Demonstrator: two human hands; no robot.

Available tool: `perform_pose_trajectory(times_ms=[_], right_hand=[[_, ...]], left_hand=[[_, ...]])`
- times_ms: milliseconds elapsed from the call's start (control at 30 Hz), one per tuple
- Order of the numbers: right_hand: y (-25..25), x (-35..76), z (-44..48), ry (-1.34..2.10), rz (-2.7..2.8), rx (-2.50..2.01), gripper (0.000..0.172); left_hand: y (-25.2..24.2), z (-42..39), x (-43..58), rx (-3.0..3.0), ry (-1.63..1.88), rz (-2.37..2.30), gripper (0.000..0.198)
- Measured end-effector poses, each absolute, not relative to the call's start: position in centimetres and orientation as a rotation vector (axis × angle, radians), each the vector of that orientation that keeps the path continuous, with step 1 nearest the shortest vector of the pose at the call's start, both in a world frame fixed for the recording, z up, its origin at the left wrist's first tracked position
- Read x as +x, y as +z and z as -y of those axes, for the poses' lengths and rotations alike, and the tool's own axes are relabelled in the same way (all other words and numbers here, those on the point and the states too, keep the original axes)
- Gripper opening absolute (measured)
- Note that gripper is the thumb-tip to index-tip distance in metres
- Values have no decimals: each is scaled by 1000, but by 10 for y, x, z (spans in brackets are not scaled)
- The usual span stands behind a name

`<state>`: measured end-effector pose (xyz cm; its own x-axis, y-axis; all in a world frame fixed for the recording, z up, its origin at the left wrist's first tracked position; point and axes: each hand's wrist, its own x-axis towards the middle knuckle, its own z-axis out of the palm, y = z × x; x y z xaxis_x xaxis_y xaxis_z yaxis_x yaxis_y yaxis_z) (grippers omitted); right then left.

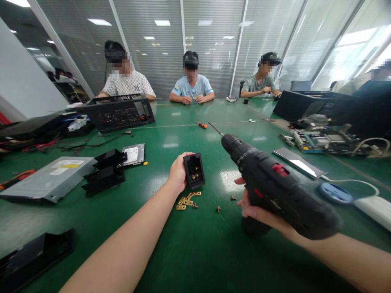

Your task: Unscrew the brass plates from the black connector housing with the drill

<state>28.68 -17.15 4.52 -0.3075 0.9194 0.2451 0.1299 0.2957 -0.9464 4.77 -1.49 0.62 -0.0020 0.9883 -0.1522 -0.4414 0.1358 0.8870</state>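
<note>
black plastic socket block (194,171) with brassy contacts, black cordless drill (271,187) with red switches, gold brass plates (187,200) on the glossy green table (171,244), orange-handled screwdriver (202,125)

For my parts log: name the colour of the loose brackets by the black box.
Brackets: brass-gold, head view.

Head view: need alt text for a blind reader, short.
The left hand holds a black plastic housing and the right hand grips a black cordless drill, over a green table. Brass strips and screws lie loose nearby; three people sit opposite.
</note>
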Motion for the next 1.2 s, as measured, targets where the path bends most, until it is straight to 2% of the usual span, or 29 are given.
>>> perform_pose_trajectory(times_ms=[167,300,400,467,633,733,933,1067,1133,1200], right_hand=[[44,291,176,1183,1800,-919,63],[27,294,177,1242,1762,-941,51],[15,296,174,1226,1733,-955,62],[12,297,173,1241,1685,-930,63],[17,301,177,1249,1724,-866,68],[19,301,179,1224,1800,-904,72],[22,300,173,1284,1720,-849,65],[19,304,168,1452,1705,-748,73],[19,305,168,1429,1748,-844,69],[22,303,169,1343,1836,-978,50]], left_hand=[[-2,12,45,801,1247,-1007,33],[-6,12,44,801,1291,-1011,48],[-4,14,44,809,1275,-1012,60],[-1,18,45,808,1315,-996,63],[4,32,46,918,1642,-874,51],[2,38,44,1147,1627,-891,40],[-6,31,48,1048,1383,-1049,50],[-9,24,50,1022,1403,-1084,55],[-10,22,50,1006,1402,-1083,56],[-12,20,48,978,1426,-1077,57]])
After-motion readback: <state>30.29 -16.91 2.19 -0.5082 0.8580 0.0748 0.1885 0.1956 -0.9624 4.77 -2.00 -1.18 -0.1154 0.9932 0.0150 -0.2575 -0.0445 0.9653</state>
